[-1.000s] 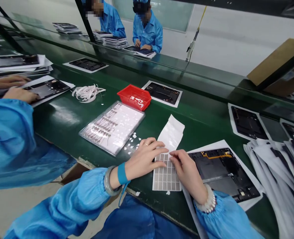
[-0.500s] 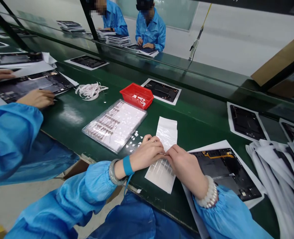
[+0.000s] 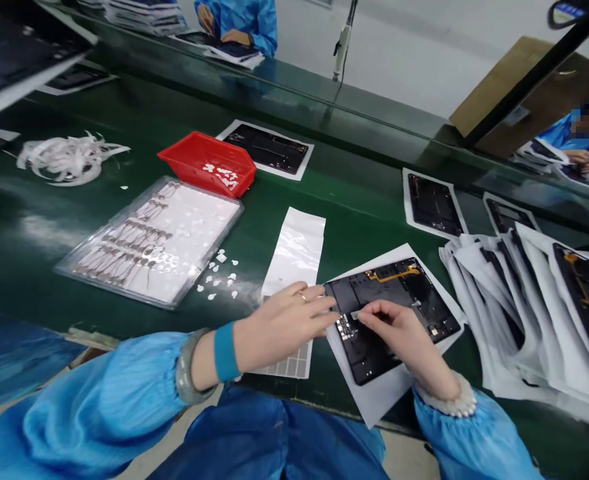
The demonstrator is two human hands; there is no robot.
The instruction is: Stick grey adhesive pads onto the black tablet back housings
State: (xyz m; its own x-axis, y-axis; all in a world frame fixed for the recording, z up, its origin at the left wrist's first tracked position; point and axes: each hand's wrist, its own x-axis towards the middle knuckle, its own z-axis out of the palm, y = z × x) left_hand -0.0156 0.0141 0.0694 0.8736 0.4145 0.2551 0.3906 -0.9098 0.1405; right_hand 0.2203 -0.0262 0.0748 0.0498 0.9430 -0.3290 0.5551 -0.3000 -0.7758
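Note:
My right hand (image 3: 399, 330) pinches a small grey sticker (image 3: 355, 315) just over the black tablet housing (image 3: 389, 293), which lies on white paper and has an orange flex cable along its far edge. My left hand (image 3: 287, 320) has its fingers stretched out, with the tips at the housing's left edge beside a small circuit board (image 3: 345, 327). Under that hand lies a sticker sheet (image 3: 297, 247), its near part divided into grey rectangles and partly hidden by my palm.
Left of the sheet are loose white tabs (image 3: 213, 283), a clear tray (image 3: 194, 233) of small wired parts and a red bin (image 3: 199, 157). Paper-wrapped housings (image 3: 504, 313) are stacked at right. More housings (image 3: 269, 150) lie farther back. A co-worker (image 3: 244, 33) sits across the bench.
My hands have parted; the right moved from the sticker sheet to over the housing with a small sticker. My left fingers have straightened. The view has swung right, and the housing has been turned and shifted.

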